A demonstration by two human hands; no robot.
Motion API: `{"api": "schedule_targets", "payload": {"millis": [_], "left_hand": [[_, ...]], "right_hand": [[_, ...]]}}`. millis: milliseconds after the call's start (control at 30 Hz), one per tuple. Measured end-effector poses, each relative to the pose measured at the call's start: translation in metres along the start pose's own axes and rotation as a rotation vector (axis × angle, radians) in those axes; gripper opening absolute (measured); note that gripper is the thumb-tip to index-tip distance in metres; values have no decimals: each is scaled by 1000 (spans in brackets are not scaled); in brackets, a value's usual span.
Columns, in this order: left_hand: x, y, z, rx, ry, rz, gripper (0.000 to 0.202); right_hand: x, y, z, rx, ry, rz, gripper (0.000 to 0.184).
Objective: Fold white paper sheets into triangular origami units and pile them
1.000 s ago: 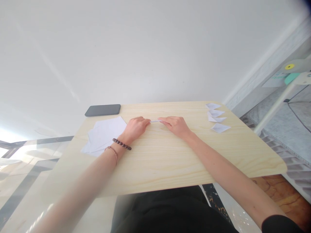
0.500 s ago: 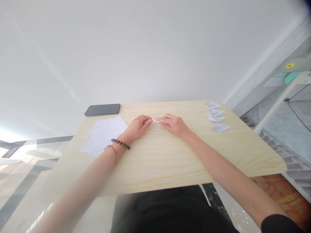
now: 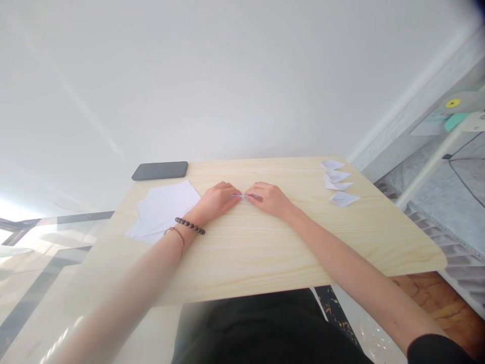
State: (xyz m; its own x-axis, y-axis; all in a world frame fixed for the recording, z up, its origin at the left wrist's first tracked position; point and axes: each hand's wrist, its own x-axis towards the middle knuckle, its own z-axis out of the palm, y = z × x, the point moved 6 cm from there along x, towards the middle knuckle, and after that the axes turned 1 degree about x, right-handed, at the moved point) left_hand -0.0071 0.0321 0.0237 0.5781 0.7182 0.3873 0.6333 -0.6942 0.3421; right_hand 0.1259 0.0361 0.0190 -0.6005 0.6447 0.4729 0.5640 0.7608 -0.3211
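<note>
My left hand and my right hand meet at the middle of a light wooden table. Both pinch a small folded piece of white paper, which lies low on the tabletop between the fingertips. Most of that paper is hidden under the fingers. My left wrist carries a dark bead bracelet and a thin band. A loose stack of white paper sheets lies just left of my left hand.
A dark phone lies at the table's far left corner. Several folded white paper pieces sit in a row at the far right. A white wall rises behind the table. A white stand and floor mat are at the right.
My hands have drawn closer together over the small paper, and the fingertips now cover more of it. The sheets, the phone and the folded pieces have not moved.
</note>
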Motion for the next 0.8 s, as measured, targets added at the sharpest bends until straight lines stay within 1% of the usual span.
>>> {"api": "schedule_targets", "payload": {"millis": [200,367,500,633,700,800], "left_hand": [[3,7,-1,125,35,1,26],[2,6,-3,146,69,-35,25],[3,6,-1,140,72,-29,25],[5,8,1,220,74,-25,29],[5,6,1,206,70,-48,28],[4,-1,0,94,47,-94,22]], "right_hand": [[2,-2,3,-64,41,-3,23],[1,-1,2,-65,74,31,22],[1,-4,2,-55,62,23,21],[2,-6,4,-68,60,52,22],[2,-3,4,-45,62,84,20],[1,4,4,43,51,119,18]]}}
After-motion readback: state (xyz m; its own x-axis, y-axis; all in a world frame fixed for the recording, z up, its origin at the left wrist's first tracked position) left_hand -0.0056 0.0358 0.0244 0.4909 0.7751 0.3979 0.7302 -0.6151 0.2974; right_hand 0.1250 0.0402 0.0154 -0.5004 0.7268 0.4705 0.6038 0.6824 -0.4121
